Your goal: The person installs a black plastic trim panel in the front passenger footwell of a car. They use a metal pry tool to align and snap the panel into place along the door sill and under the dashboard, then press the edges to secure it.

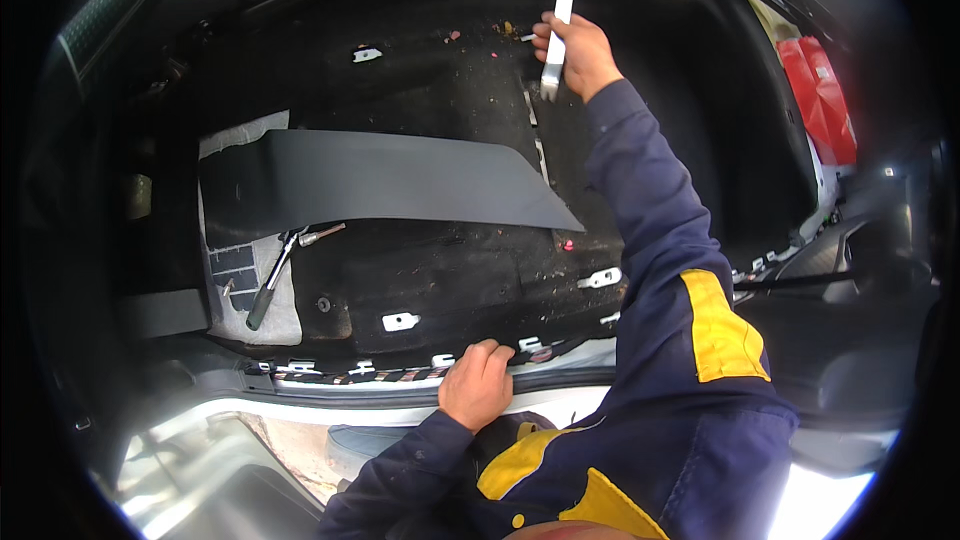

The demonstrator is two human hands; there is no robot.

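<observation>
In my right hand [590,58], a flat silver pry bar [565,0] with forked ends is held upright above the dark carpet [430,90]. The fingers are wrapped round the bar's middle. My left hand [478,386] leans at the near edge of the vehicle floor, its fingers curled over the door sill [380,387]. A long dark grey trim panel [390,180] lies on the carpet between the hands, to the left. Beside its lower left end, a ratchet wrench [277,280] with a black handle rests on a light grey pad [272,325].
White metal brackets [401,322] stand on the carpet, with clips along the sill. A red bag or wrapper [817,100] sits at the right side. Bits of debris [453,36] are scattered over the carpet. A grey panel piece [165,314] lies at the left.
</observation>
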